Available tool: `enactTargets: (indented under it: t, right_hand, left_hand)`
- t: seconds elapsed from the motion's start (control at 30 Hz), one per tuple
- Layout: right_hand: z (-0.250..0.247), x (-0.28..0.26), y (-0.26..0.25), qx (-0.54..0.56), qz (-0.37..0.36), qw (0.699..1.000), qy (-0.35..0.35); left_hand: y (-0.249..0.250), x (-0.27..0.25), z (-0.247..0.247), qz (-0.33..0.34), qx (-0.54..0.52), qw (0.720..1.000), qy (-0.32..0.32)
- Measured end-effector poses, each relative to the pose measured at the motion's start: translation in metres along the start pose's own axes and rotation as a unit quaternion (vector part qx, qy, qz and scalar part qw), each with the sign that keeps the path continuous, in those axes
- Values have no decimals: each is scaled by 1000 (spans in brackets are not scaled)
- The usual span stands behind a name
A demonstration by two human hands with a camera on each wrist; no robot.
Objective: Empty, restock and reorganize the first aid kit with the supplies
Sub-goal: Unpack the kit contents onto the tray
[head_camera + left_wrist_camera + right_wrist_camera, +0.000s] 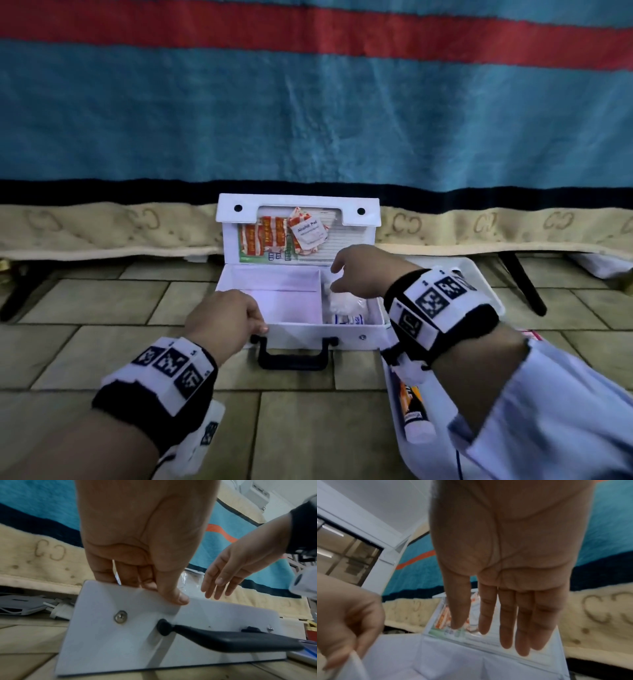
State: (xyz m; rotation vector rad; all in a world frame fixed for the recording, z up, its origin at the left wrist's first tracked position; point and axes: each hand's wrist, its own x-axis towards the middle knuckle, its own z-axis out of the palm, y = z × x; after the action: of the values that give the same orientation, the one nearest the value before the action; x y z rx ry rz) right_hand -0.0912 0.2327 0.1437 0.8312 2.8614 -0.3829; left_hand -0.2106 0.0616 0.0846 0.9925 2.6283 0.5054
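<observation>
The white first aid kit (308,335) stands on the tiled floor with its lid (356,248) upright. The lid pocket holds red-and-white sachets (263,236) and an alcohol pad (308,233). My left hand (260,325) grips the kit's front wall (120,635) near the left corner, thumb outside and fingers over the rim, above the black handle (231,638). The large left compartment looks bare. My right hand (337,277) hovers with straight fingers (505,635) over the right compartment. It holds nothing. A clear bag of white supplies (344,305) and a bandage pack (347,319) lie there.
A white tray (486,284) sits right of the kit, an orange tube (414,411) lying in it under my right forearm. A blue and red blanket (308,120) hangs behind, with black legs (524,284) beneath. A white plug and cables (56,609) lie behind the kit on the left.
</observation>
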Motion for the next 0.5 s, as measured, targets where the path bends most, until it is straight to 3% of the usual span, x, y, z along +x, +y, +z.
enactTargets:
  t: [0.2, 0.5]
  right_hand:
    - [20, 19, 8, -156, -26, 979, -129]
    - [9, 11, 27, 1, -28, 997, 66]
  left_hand:
    - [-2, 2, 1, -6, -15, 1000, -5]
    - [-1, 3, 0, -16, -14, 1000, -8]
